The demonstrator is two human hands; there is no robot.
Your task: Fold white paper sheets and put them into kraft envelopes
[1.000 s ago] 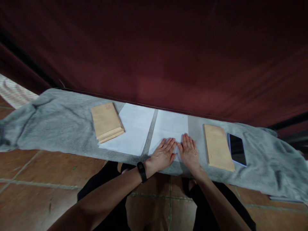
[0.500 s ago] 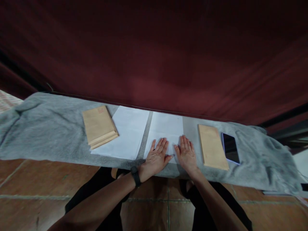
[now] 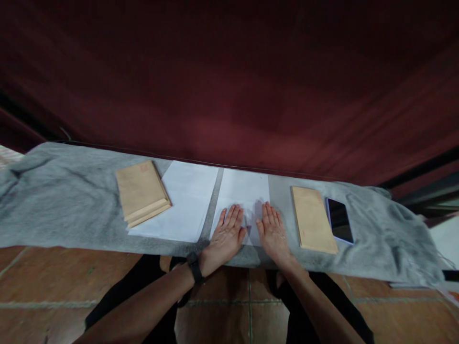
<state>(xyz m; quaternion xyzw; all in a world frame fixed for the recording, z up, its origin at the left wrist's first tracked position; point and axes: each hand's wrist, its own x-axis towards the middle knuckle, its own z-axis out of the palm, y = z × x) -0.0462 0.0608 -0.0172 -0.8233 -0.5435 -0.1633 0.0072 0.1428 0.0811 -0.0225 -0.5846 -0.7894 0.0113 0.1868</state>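
Note:
A white sheet of paper lies on a grey cloth right in front of me. My left hand rests flat on its near left part, fingers stretched out. My right hand lies flat on its near right part, fingers also stretched out. A small gap separates the two hands. A black band sits on my left wrist.
A second white sheet lies to the left, with a stack of brown envelopes on its left edge. A single brown envelope and a dark phone lie to the right. A dark red curtain hangs behind. Brown floor tiles lie below.
My hands have slid apart along the near edge of the sheet, from nearly touching to a small gap. The camera view has shifted slightly to the right.

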